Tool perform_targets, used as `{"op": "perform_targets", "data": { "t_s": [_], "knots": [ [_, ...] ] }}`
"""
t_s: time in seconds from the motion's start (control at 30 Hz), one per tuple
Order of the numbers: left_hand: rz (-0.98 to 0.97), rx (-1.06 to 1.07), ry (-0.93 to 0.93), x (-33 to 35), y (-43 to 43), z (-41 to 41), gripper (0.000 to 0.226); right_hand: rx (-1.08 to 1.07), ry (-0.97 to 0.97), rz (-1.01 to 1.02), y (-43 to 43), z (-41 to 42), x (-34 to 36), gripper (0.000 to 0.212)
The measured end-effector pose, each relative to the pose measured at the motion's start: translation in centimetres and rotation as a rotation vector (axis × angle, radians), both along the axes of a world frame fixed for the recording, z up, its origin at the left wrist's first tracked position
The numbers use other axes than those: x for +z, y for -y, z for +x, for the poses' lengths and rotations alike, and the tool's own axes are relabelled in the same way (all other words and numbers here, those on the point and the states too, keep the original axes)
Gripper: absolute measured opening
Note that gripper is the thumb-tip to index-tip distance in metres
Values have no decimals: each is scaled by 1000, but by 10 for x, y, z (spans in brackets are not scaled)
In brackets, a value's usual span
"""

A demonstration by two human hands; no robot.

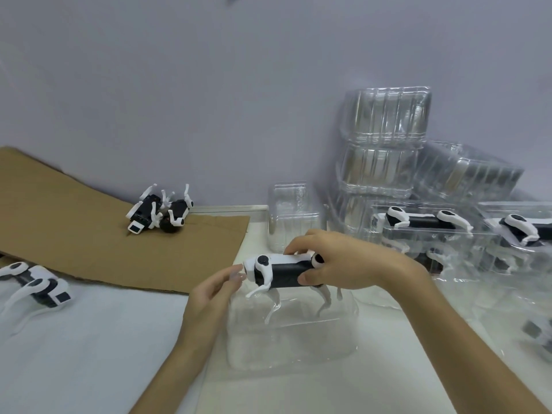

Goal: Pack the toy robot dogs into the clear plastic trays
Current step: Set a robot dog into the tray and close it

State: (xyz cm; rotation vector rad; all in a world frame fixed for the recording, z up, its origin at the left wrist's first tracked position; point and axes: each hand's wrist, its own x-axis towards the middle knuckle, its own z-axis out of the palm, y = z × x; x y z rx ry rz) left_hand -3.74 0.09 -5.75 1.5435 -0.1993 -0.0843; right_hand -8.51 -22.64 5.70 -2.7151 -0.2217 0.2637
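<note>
A black and white toy robot dog (280, 271) hangs upright over an open clear plastic tray (292, 336), its legs reaching down into it. My right hand (337, 258) grips the dog's rear body, fingers over the back and thumb on the side. My left hand (218, 289) touches the dog's head end with its fingertips. Two more dogs (161, 212) lie tangled on the cardboard at the back left. Another dog (35, 286) lies at the left edge. Packed dogs (427, 222) sit in clear trays on the right.
A brown cardboard sheet (74, 222) slopes across the left. Empty clear trays (385, 144) are stacked against the wall at the back right, one small tray (292, 213) stands behind my hands. White padding (89, 354) covers the table's near left.
</note>
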Motion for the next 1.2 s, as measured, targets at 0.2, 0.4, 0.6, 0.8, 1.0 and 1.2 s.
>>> {"op": "perform_targets", "data": {
  "t_s": [0.2, 0.4, 0.6, 0.8, 1.0, 1.2],
  "knots": [
    [19, 17, -22, -5, 0, 2, 37, 6, -47, -91, -5, 0, -5, 46],
    [68, 36, -25, -4, 1, 2, 21, -18, -69, -124, -6, -4, -5, 49],
    [102, 26, -12, 1, 2, -2, 13, -19, -57, -186, -13, -5, -9, 48],
    [207, 16, 25, 7, 0, -4, 10, -22, 5, -154, -11, -6, -14, 48],
    [266, 19, 15, 13, -2, -7, 10, -93, 183, 35, -5, -19, -32, 40],
    [242, 19, -66, 14, -3, -8, 49, -325, 537, 432, 14, -52, -59, 22]
  ]
}}
